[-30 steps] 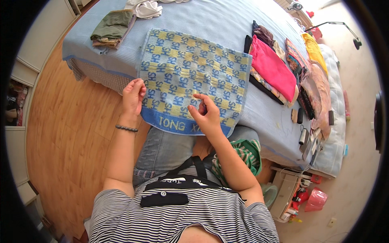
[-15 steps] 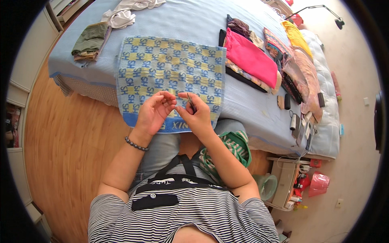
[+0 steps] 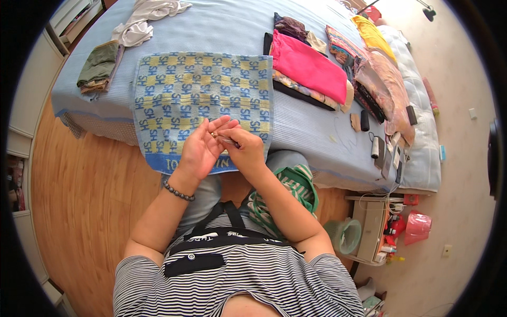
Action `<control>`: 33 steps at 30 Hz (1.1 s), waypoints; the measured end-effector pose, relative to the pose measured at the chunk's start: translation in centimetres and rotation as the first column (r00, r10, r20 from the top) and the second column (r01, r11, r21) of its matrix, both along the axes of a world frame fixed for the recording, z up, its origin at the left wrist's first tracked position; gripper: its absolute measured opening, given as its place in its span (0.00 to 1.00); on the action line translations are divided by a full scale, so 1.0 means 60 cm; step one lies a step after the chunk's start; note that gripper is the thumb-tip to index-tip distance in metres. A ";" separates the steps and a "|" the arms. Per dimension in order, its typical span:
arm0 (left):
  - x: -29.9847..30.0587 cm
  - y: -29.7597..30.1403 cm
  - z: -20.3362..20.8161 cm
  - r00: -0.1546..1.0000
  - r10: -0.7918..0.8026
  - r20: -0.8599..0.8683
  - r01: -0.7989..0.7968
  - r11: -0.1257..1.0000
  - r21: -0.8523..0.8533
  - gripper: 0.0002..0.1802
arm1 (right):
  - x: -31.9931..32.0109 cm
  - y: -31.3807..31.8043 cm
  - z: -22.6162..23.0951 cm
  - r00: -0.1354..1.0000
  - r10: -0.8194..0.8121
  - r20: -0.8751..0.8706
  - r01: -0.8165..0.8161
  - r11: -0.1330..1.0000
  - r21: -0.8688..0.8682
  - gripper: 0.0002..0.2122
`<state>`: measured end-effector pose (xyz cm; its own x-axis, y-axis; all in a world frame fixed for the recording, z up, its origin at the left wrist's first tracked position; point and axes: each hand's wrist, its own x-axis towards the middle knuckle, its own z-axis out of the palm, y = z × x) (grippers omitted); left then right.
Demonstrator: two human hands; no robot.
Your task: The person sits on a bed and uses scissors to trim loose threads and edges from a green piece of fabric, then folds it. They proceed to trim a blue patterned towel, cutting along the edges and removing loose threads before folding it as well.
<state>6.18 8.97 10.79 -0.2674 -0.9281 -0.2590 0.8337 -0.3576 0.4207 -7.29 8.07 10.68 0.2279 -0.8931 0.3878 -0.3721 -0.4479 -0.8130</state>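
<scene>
My left hand point(image 3: 199, 152) is palm up over the towel, fingers stretched out and slightly curled, with a dark bead bracelet point(image 3: 178, 190) on its wrist. Against its fingers my right hand point(image 3: 246, 150) is closed around a small slim tool point(image 3: 229, 141) that looks like small scissors; most of it is hidden by the fingers. A tiny gold-coloured spot shows between the hands, too small to make out. Beneath both hands a blue and yellow checked towel point(image 3: 203, 87) lies spread on the bed, its blue border hanging over the edge toward my knees.
On the bed point(image 3: 222, 31) are folded green clothes point(image 3: 100, 66), a white cloth point(image 3: 134, 29), a pink folded garment point(image 3: 311, 66) on a stack, and small dark items near the right edge. Green striped cloth point(image 3: 288, 195) lies on my lap. A bedside cabinet point(image 3: 367, 232) stands right.
My right hand has turned over and come to my left hand's fingers, covering most of the tool. The left fingers have straightened. The whole view has shifted slightly.
</scene>
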 end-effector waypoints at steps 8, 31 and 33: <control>-0.021 -0.005 0.001 0.999 -0.027 -0.038 0.025 0.998 -0.050 0.35 | -0.010 -0.006 -0.006 0.947 -0.061 0.315 -0.015 0.972 0.236 0.02; 0.089 0.007 -0.023 0.954 0.153 0.257 -0.120 0.983 -0.140 0.23 | -0.532 -0.085 -0.083 0.620 -0.737 -0.268 0.780 0.616 0.108 0.08; 0.105 0.008 -0.023 0.949 0.178 0.262 -0.146 0.980 -0.137 0.22 | -0.542 -0.086 -0.092 0.626 -0.745 -0.230 0.775 0.625 0.086 0.09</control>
